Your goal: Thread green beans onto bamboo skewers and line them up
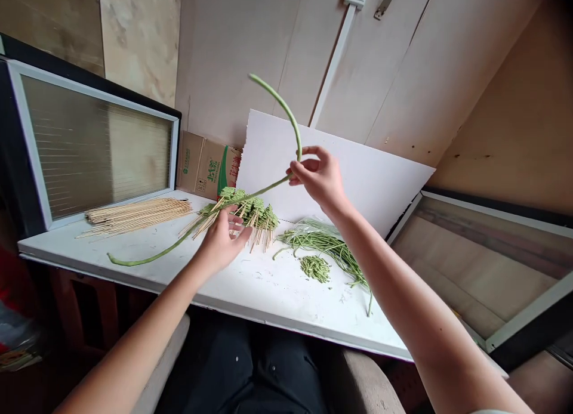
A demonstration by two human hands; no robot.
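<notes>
One long green bean (264,190) is held up over the table, pinched between the thumb and fingers of my right hand (316,175). Its upper end curves up in front of the wall; the other part runs down leftward, its tip low over the table's left side. My left hand (224,238) is just below the bean, fingers apart and loosely bent; whether a fingertip touches the bean I cannot tell. Behind that hand lie skewers threaded with green bean pieces (257,211). A heap of cut bean pieces (315,268) and a bundle of long beans (324,238) lie below my right forearm.
Bare wooden skewers (138,214) lie at the left of the white table (268,289). A cardboard box (197,163) and an upright white board (277,145) stand at the back. Framed glass panels border the left (98,145) and right (487,259) sides.
</notes>
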